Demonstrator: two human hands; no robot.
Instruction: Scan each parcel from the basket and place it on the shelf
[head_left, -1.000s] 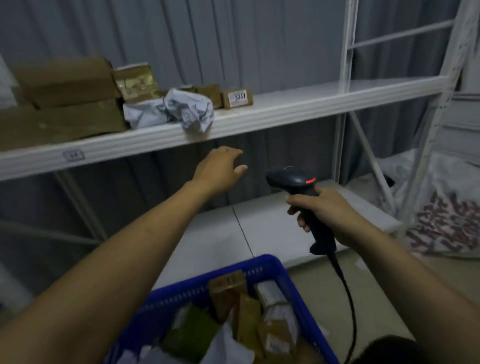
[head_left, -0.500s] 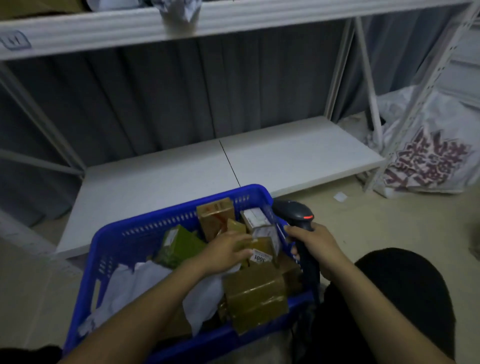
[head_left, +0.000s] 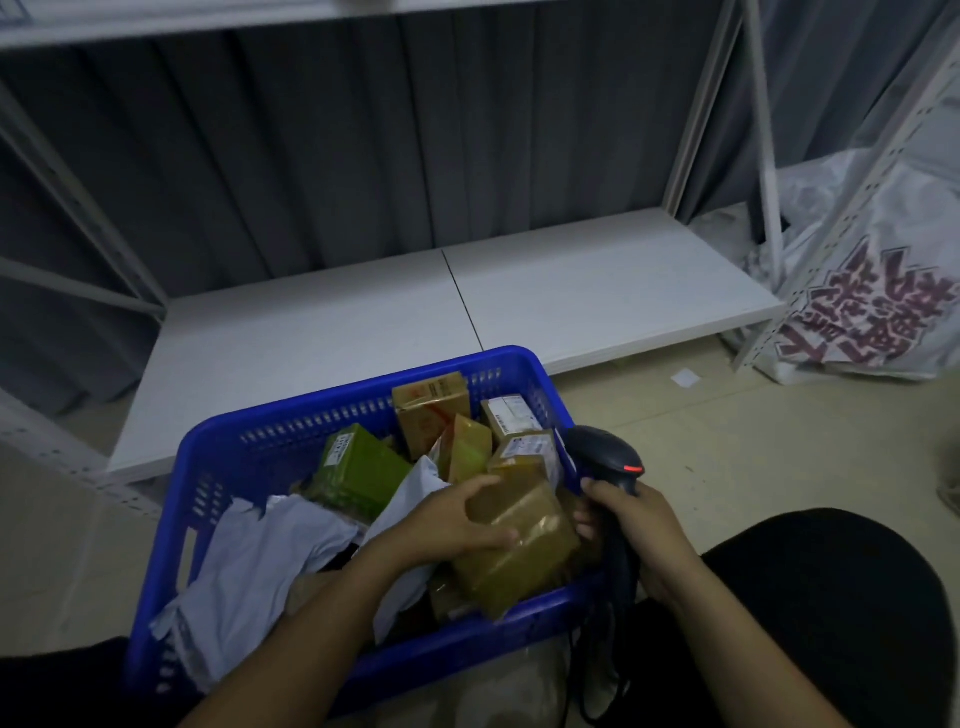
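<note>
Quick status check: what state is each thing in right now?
Blue plastic basket: loaded with parcels.
Brown taped cardboard parcel: in basket, gripped by left hand.
Black handheld scanner: gripped by right hand, red light on.
Green wrapped parcel: lying in basket, untouched.
White plastic mailer bag: crumpled in basket.

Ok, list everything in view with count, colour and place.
basket: one, blue, on the floor
taped parcel: one, brown, basket's near right
green parcel: one, green, basket's middle
small boxes: at least four, brown, basket's far right
mailer bags: at least two, pale grey, basket's near left
scanner: one, black, beside basket's right wall
lower shelf board: one, white, behind the basket
printed bag: one, white, far right
hands: two; left hand grips taped parcel, right hand holds scanner
</note>
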